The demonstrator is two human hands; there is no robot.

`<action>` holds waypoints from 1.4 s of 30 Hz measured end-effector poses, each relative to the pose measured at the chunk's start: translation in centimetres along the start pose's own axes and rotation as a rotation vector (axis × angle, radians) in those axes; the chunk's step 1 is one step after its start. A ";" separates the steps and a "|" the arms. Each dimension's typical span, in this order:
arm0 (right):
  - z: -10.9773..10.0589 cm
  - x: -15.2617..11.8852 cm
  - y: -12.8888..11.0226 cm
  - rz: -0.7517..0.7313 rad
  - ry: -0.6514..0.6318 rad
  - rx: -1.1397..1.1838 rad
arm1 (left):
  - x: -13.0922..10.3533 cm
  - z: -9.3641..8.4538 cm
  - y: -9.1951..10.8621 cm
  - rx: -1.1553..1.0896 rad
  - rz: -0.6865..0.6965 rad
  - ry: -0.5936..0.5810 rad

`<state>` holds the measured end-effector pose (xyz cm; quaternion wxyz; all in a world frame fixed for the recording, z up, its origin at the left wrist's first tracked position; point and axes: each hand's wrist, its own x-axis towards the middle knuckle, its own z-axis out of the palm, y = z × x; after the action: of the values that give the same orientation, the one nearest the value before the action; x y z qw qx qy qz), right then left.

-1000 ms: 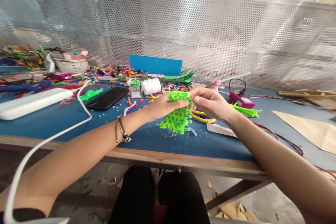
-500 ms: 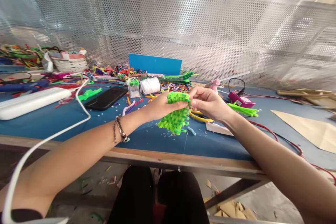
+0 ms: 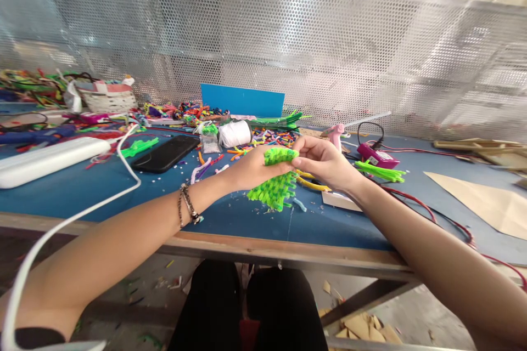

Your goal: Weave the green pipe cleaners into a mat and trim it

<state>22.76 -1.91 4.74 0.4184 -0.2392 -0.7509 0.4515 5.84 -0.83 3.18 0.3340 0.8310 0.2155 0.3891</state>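
A woven piece of green pipe cleaners (image 3: 272, 191), in light and darker green, hangs above the table's front part. My left hand (image 3: 251, 169) is closed on it, the thumb lying across its face. At its upper right edge, my right hand (image 3: 319, 162) pinches the strip ends between thumb and fingers. Short stubs stick out along the piece's right side. Behind the hands lie a white spool (image 3: 235, 134) and a small clear bag (image 3: 211, 142).
On the blue table (image 3: 230, 219) are a black phone (image 3: 167, 153), a white power strip (image 3: 53, 160), a pink glue gun (image 3: 336, 134), a purple box (image 3: 376, 156) and green pipe cleaners (image 3: 381, 171). A white cable (image 3: 82, 205) crosses the left side. Perforated metal (image 3: 263, 38) stands behind.
My left thumb has shifted slightly lower across the green piece, and my right fingers have moved slightly left at its upper corner. Both hands keep hold of it.
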 end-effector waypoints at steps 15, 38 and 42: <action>0.0 0.1 -0.3 0.052 0.037 -0.054 | -0.3 0.3 -0.3 -0.004 -0.034 0.033; 1.0 -0.1 -0.3 0.025 0.263 -0.158 | -0.2 0.4 -0.6 0.335 0.114 0.289; 1.1 -0.2 -0.4 0.033 0.264 -0.154 | -0.1 0.2 -0.7 0.195 0.073 0.241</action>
<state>21.95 -2.74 4.74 0.4866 -0.3401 -0.7176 0.3642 5.88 -0.50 2.50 0.2088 0.8141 0.2604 0.4752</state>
